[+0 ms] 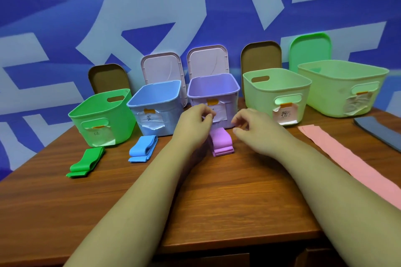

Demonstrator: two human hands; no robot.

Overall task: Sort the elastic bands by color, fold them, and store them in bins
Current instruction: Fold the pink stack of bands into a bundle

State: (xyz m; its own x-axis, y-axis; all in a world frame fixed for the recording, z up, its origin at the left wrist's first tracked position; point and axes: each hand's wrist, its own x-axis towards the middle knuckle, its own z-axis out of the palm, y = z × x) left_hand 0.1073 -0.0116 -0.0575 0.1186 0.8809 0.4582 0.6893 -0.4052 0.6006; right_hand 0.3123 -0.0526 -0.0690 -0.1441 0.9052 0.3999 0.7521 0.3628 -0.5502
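Folded: green band [86, 162], blue band [143, 148] and purple band [221, 143] lie on the surface [227, 197], each in front of its matching bin.
Binned: none that you can see.
Left to do: pink band [347, 158] and dark grey band [379, 134] lie flat, unfolded.
Your left grip [195, 124]: appears to pinch the purple band's top end.
Your right grip [253, 129]: loosely curled, holding nothing.

One head-worn wide-angle view looks forward and down, close over the table [225, 204].

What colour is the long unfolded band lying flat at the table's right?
The band is pink; the head view shows it best.
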